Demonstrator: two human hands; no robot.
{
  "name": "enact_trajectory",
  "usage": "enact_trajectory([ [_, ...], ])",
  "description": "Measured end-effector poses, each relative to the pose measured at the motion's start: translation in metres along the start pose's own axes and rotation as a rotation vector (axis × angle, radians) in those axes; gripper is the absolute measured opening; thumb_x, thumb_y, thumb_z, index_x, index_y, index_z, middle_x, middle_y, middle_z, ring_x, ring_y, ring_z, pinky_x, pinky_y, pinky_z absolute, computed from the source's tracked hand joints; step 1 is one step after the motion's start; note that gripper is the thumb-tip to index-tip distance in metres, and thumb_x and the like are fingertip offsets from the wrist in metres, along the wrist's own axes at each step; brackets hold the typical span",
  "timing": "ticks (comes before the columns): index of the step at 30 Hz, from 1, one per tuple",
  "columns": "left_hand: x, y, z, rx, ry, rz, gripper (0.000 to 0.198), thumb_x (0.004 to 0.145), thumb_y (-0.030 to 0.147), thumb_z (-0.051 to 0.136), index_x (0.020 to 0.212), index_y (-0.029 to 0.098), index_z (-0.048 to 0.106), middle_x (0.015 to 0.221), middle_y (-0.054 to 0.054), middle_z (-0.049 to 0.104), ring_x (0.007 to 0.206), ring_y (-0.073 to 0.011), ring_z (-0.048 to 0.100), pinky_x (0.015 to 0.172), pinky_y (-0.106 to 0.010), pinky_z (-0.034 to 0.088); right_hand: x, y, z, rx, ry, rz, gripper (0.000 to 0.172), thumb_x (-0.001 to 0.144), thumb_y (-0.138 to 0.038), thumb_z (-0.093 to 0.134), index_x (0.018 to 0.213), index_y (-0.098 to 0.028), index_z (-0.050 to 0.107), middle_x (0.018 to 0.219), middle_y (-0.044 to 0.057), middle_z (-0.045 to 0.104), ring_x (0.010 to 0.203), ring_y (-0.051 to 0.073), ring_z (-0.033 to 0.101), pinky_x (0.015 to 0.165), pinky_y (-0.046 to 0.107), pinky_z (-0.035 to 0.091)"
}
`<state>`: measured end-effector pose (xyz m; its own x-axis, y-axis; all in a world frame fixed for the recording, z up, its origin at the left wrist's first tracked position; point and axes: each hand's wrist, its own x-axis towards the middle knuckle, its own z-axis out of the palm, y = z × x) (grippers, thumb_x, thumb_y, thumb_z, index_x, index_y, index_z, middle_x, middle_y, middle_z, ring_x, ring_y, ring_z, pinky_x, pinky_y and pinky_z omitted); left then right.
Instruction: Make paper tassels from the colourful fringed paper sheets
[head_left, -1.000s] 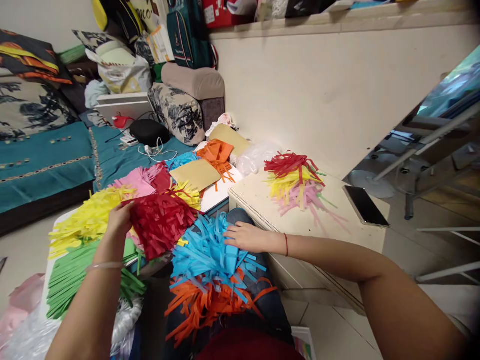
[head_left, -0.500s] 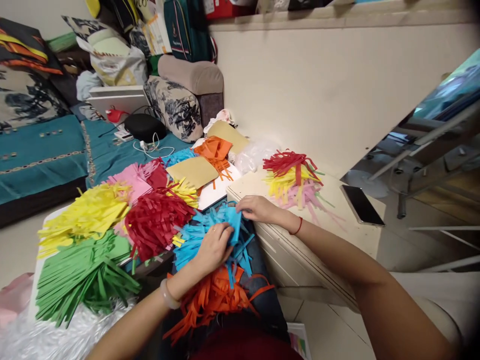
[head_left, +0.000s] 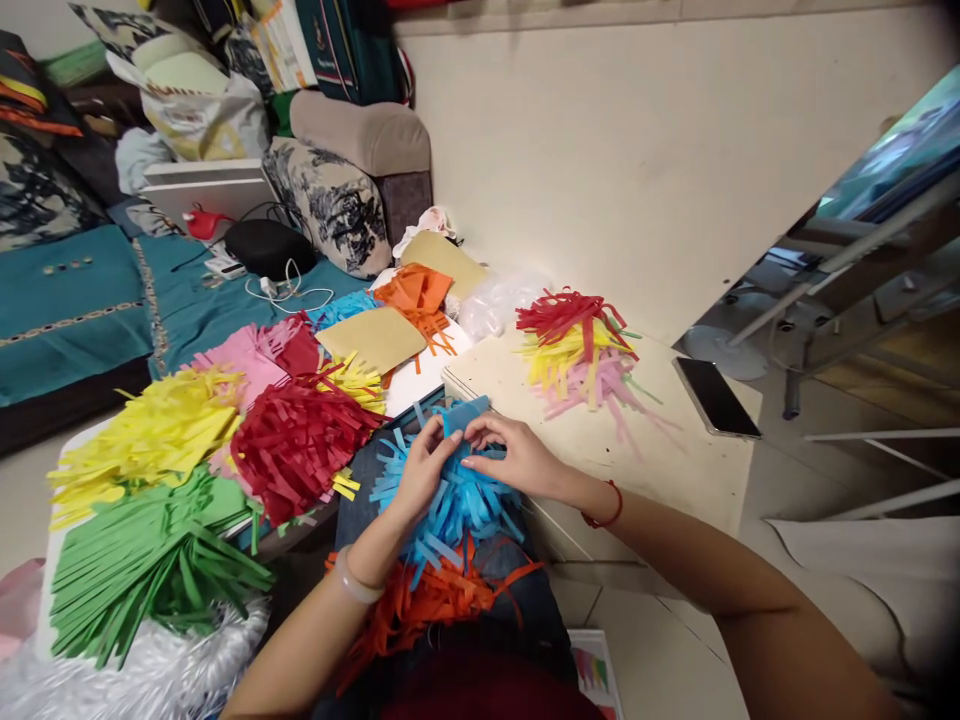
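A blue tissue-paper tassel sheet [head_left: 469, 505], cut into fringe strips, lies over my lap with its uncut band toward the top. My left hand [head_left: 424, 470] grips that band, thumb on the near side. Close beside it, my right hand [head_left: 517, 455] has its fingers bent over the band's right part, thumb and fingertips at the paper; a fingertip hold seems likely but is partly hidden. Beneath the blue fringe, orange fringed paper [head_left: 420, 610] rests on my thighs.
Yellow [head_left: 150, 430], green [head_left: 150, 560] and dark red fringed paper [head_left: 300, 445] cover the table at left. A tan card [head_left: 371, 340] lies behind. On the right-hand cabinet top are a red, yellow and pink fringe pile [head_left: 577, 345] and a phone [head_left: 716, 398].
Both hands have come closer together at the blue paper's band, which has turned so its fringe hangs toward me. The view has shifted slightly.
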<state>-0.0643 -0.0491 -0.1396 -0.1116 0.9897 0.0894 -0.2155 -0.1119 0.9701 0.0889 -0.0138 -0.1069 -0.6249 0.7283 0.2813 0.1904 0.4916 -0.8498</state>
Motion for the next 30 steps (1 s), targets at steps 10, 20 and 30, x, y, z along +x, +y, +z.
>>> enact_trajectory([
  [10,-0.002,0.007,-0.016,-0.080,-0.100,-0.135,0.037,0.062,0.041,0.080,0.077,0.015,0.060,0.063,0.004,0.053,0.060,-0.0100,0.050,0.060,-0.021,0.043,0.000,0.000,-0.009,0.197,-0.022,0.013,0.014,0.073,-0.023,0.070,0.082,-0.015,0.064,0.095,0.005,0.056,0.085,0.013,0.061,0.077,0.026,0.053],
  [20,-0.012,0.037,-0.008,0.022,-0.091,-0.023,0.028,0.063,0.038,0.080,0.065,0.014,0.065,0.060,0.002,0.055,0.051,-0.0066,0.042,0.048,-0.018,0.035,-0.006,-0.032,-0.023,0.318,-0.047,-0.003,0.016,0.074,-0.021,0.070,0.087,-0.018,0.061,0.093,0.003,0.056,0.085,0.012,0.058,0.082,0.026,0.052],
  [30,-0.023,0.056,0.001,0.170,-0.082,0.086,0.016,0.070,0.029,0.075,0.071,0.016,0.066,0.063,0.001,0.059,0.052,-0.0077,0.045,0.046,-0.017,0.036,-0.008,-0.043,-0.027,0.347,-0.038,0.007,0.017,0.074,-0.021,0.069,0.088,-0.018,0.060,0.093,0.003,0.055,0.085,0.011,0.058,0.081,0.025,0.052],
])
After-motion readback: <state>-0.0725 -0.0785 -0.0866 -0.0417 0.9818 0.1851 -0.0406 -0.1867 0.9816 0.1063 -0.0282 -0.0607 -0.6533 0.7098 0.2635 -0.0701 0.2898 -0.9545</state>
